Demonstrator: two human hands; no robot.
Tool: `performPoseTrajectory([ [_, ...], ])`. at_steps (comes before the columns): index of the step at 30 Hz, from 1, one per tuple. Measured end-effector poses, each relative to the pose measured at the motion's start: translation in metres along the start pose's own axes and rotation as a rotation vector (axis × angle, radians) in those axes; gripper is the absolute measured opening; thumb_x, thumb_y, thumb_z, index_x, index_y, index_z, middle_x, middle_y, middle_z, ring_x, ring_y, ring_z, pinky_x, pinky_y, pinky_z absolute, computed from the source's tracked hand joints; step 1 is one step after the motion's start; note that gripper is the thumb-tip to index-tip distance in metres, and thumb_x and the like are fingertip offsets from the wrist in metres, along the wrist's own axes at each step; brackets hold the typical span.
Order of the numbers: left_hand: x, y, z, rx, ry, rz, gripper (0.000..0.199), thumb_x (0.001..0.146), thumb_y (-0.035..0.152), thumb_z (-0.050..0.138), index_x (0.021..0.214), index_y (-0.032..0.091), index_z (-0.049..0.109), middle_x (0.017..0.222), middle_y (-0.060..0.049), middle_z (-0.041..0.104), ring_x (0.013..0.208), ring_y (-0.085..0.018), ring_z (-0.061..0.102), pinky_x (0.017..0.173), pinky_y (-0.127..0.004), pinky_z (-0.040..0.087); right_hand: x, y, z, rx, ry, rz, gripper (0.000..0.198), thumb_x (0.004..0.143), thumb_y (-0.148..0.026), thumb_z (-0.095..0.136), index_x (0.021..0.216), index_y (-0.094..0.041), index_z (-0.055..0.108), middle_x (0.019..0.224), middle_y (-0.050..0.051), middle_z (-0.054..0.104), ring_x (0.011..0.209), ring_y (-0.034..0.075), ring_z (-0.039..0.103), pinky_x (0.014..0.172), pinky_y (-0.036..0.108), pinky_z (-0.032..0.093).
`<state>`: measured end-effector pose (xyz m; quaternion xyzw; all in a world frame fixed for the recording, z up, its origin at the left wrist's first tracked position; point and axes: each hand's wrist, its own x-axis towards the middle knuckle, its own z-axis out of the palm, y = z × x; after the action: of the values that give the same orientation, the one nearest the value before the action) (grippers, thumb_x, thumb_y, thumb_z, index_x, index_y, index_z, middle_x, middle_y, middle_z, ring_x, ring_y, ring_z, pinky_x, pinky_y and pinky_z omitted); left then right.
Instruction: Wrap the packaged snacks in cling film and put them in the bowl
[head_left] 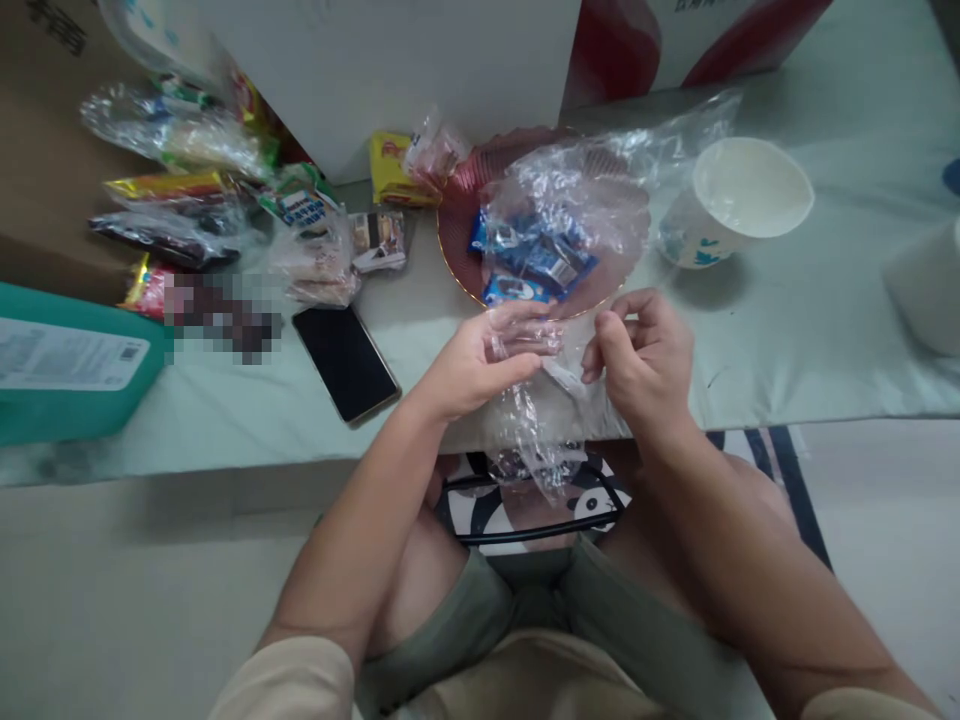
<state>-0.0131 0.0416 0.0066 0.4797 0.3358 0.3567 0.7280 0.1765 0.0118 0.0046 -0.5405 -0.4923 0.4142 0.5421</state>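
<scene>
Pink dish (459,215) holds blue packets (556,262) — clear plastic (574,190) atop.

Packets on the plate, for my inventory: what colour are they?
The packets are mainly blue, best seen in the head view.

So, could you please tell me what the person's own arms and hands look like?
Short, loose sleeves in pale beige, plain as far as they show, cover the upper arms. Below them the forearms are bare, and neither the left hand nor the right hand wears a fabric glove.
</scene>
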Motion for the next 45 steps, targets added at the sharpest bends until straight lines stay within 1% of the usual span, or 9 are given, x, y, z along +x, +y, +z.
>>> performPoseTrajectory([
  [4, -0.003, 0.005, 0.000, 0.049, 0.105, -0.087, 0.027, 0.085, 0.025, 0.068, 0.110, 0.016, 0.066, 0.095, -0.007, 0.081, 0.083, -0.019, 0.080, 0.074, -0.028, 0.063, -0.001, -0.001, 0.000, 0.030, -0.013, -0.008, 0.040, 0.090, -0.059, 0.067, 0.084, -0.028, 0.044, 0.049, -0.008, 0.052, 0.036, 0.009, 0.047, 0.036, 0.024, 0.034],
  [8, -0.005, 0.010, -0.003, 0.073, 0.120, -0.065, 0.029, 0.086, 0.028, 0.064, 0.112, 0.016, 0.064, 0.073, -0.002, 0.078, 0.060, -0.018, 0.076, 0.057, -0.026, 0.061, -0.003, 0.003, -0.003, 0.062, -0.093, 0.037, 0.037, 0.089, -0.060, 0.068, 0.089, -0.028, 0.049, 0.049, -0.009, 0.051, 0.035, 0.009, 0.047, 0.035, 0.022, 0.033],
  [13, -0.004, 0.009, -0.009, 0.085, 0.107, -0.002, 0.027, 0.082, 0.024, 0.064, 0.109, 0.022, 0.061, 0.059, 0.005, 0.071, 0.048, -0.016, 0.071, 0.044, -0.023, 0.056, -0.002, 0.013, -0.006, 0.133, -0.200, 0.068, 0.028, 0.094, -0.051, 0.062, 0.114, -0.032, 0.057, 0.075, -0.006, 0.065, 0.039, 0.006, 0.051, 0.035, 0.021, 0.036],
  [17, -0.005, 0.009, -0.014, 0.114, 0.085, 0.036, 0.016, 0.085, 0.026, 0.066, 0.100, 0.022, 0.064, 0.068, 0.003, 0.074, 0.049, -0.014, 0.070, 0.046, -0.022, 0.056, 0.000, 0.020, -0.011, 0.118, -0.203, -0.041, 0.011, 0.096, -0.041, 0.060, 0.095, -0.030, 0.064, 0.104, -0.002, 0.068, 0.049, 0.005, 0.054, 0.042, 0.024, 0.041],
  [23, -0.007, 0.013, -0.018, 0.218, 0.041, 0.072, 0.023, 0.082, 0.024, 0.075, 0.103, 0.020, 0.068, 0.085, -0.003, 0.078, 0.058, -0.014, 0.074, 0.053, -0.021, 0.058, 0.006, 0.024, -0.019, 0.016, -0.150, -0.296, 0.028, 0.085, -0.036, 0.073, 0.064, -0.025, 0.058, 0.102, 0.005, 0.065, 0.096, 0.023, 0.065, 0.089, 0.043, 0.057],
  [26, -0.007, 0.012, -0.018, 0.205, 0.027, 0.047, 0.041, 0.082, 0.024, 0.075, 0.121, 0.024, 0.062, 0.081, -0.001, 0.078, 0.057, -0.015, 0.073, 0.052, -0.022, 0.057, 0.007, 0.023, -0.017, -0.048, -0.080, -0.211, 0.038, 0.085, -0.049, 0.069, 0.061, -0.025, 0.053, 0.102, 0.008, 0.064, 0.098, 0.026, 0.064, 0.089, 0.046, 0.057],
  [30, -0.007, 0.011, -0.020, 0.266, 0.029, 0.089, 0.009, 0.082, 0.018, 0.066, 0.088, 0.019, 0.073, 0.078, -0.004, 0.077, 0.062, -0.015, 0.073, 0.056, -0.023, 0.057, 0.005, 0.018, -0.014, 0.057, -0.049, -0.204, 0.047, 0.081, -0.058, 0.072, 0.058, -0.024, 0.050, 0.098, 0.008, 0.060, 0.095, 0.025, 0.063, 0.087, 0.044, 0.057],
  [34, -0.006, 0.013, -0.024, 0.437, 0.003, 0.217, 0.029, 0.071, 0.004, 0.054, 0.070, 0.020, 0.078, 0.079, -0.005, 0.078, 0.082, -0.018, 0.075, 0.078, -0.029, 0.060, 0.004, 0.016, -0.014, 0.165, -0.017, -0.207, 0.048, 0.077, -0.055, 0.080, 0.054, -0.021, 0.053, 0.099, 0.006, 0.056, 0.090, 0.022, 0.061, 0.084, 0.043, 0.055],
  [45, -0.003, 0.006, -0.038, 0.536, 0.073, 0.394, 0.039, 0.073, 0.008, 0.051, 0.093, 0.021, 0.081, 0.102, -0.005, 0.079, 0.099, -0.020, 0.073, 0.089, -0.033, 0.057, 0.015, 0.020, -0.019, 0.079, -0.028, -0.117, 0.018, 0.082, -0.034, 0.066, 0.069, -0.023, 0.060, 0.099, 0.007, 0.062, 0.091, 0.022, 0.060, 0.075, 0.037, 0.051],
])
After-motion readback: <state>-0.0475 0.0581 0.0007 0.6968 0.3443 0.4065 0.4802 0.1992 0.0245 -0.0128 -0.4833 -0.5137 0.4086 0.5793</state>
